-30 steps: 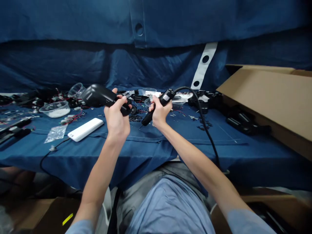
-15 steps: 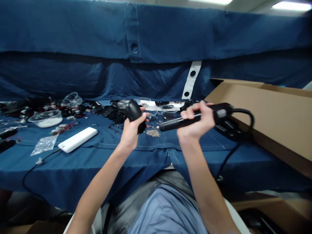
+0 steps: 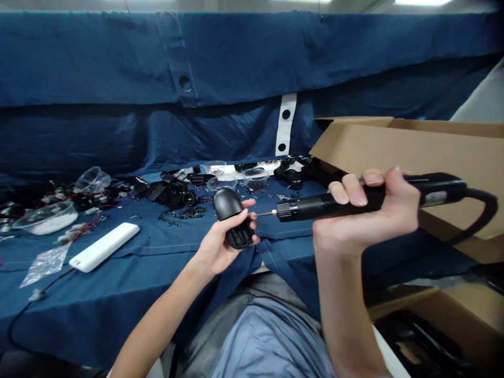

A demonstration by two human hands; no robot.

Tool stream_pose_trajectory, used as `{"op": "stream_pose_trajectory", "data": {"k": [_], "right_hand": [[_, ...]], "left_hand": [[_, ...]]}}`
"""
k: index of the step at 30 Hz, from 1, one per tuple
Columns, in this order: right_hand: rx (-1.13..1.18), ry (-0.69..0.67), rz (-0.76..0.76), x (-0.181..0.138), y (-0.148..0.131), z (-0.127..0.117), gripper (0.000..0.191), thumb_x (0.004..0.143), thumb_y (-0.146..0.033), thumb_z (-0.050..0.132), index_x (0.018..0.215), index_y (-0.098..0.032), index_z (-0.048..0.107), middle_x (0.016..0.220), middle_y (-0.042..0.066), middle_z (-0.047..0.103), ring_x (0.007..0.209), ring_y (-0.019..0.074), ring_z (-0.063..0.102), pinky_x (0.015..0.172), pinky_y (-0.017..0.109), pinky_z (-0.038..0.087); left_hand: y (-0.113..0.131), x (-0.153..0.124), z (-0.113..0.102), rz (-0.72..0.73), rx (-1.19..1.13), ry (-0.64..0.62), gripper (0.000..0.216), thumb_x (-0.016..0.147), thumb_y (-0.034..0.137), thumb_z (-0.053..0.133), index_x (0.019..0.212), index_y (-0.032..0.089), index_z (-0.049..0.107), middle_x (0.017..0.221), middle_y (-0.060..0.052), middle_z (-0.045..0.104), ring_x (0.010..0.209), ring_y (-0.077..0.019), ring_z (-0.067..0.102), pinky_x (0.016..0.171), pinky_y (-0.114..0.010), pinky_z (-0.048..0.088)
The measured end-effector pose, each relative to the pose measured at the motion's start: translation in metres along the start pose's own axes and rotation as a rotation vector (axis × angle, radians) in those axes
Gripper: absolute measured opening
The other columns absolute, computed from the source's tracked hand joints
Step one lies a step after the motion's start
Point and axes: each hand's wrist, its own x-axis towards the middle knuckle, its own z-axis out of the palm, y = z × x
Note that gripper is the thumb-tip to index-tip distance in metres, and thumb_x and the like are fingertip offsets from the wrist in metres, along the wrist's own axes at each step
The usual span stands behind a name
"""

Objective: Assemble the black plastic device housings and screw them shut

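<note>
My left hand [image 3: 212,247] is closed around a black plastic casing [image 3: 227,203] with a rounded top and a recessed lower end. It is held tilted above the front of the table. My right hand [image 3: 366,212] grips a black corded electric screwdriver [image 3: 305,208], held almost level and pointing left. Its thin metal bit [image 3: 264,213] reaches to the fingertips of my left hand, beside the casing. Whether the tip touches the casing I cannot tell. Behind the casing lie small black parts [image 3: 192,212] on the blue cloth.
A white power bank [image 3: 105,247] and a clear plastic bag [image 3: 45,265] lie at left. Clear bowls [image 3: 255,177] stand farther back, among black parts [image 3: 169,191] and wires. A large cardboard box [image 3: 413,152] occupies the right; another open box [image 3: 464,315] sits below it.
The casing has turned so its recessed end shows, and it is lower. The screwdriver has come closer to me and levelled, its bit now at my left fingers. The camera view has shifted right.
</note>
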Motion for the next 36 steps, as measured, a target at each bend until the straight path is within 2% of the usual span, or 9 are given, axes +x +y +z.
{"op": "stream_pose_trajectory", "data": {"k": [9,16,24,29,36], "right_hand": [[-0.005,-0.014,0.028,-0.002,-0.003,0.0,0.011,0.09,-0.013,0.047,0.084,-0.022,0.047,0.066,-0.008,0.043,0.04,0.0025,0.034,0.037,0.017,0.028],[-0.026,-0.031,0.003,-0.005,-0.003,-0.001,0.009,0.085,-0.015,0.054,0.084,-0.022,0.048,0.066,-0.009,0.043,0.04,0.0023,0.034,0.038,0.017,0.027],[-0.053,-0.043,-0.034,-0.009,-0.005,-0.001,0.01,0.088,-0.013,0.05,0.084,-0.022,0.048,0.066,-0.008,0.043,0.041,0.0031,0.034,0.039,0.018,0.027],[-0.06,-0.019,-0.071,-0.014,-0.004,0.0,0.011,0.09,-0.013,0.046,0.085,-0.022,0.049,0.065,-0.008,0.041,0.04,0.0035,0.033,0.038,0.018,0.027],[-0.108,-0.073,-0.09,-0.02,-0.005,0.002,0.012,0.091,-0.013,0.044,0.09,-0.024,0.049,0.065,-0.009,0.042,0.039,0.0043,0.034,0.038,0.018,0.029]], "left_hand": [[-0.003,-0.003,0.0,0.042,0.045,-0.041,0.031,0.087,0.013,0.079,0.117,0.017,0.072,0.093,-0.004,0.064,0.079,-0.0128,0.063,0.063,-0.027,0.06],[-0.003,-0.005,0.003,0.083,0.058,-0.004,0.037,0.081,0.014,0.086,0.114,0.018,0.07,0.092,-0.002,0.063,0.078,-0.0125,0.063,0.064,-0.027,0.06],[-0.006,-0.004,0.003,0.127,0.085,0.039,0.039,0.078,0.017,0.089,0.112,0.019,0.07,0.093,0.0,0.062,0.08,-0.0126,0.062,0.066,-0.029,0.061],[-0.013,-0.005,0.003,0.227,0.159,0.093,0.038,0.081,0.021,0.088,0.112,0.022,0.068,0.092,0.0,0.063,0.086,-0.0139,0.061,0.071,-0.029,0.062],[-0.018,-0.003,0.002,0.393,0.296,0.126,0.034,0.081,0.026,0.088,0.107,0.022,0.067,0.089,0.0,0.061,0.083,-0.014,0.061,0.07,-0.027,0.059]]}}
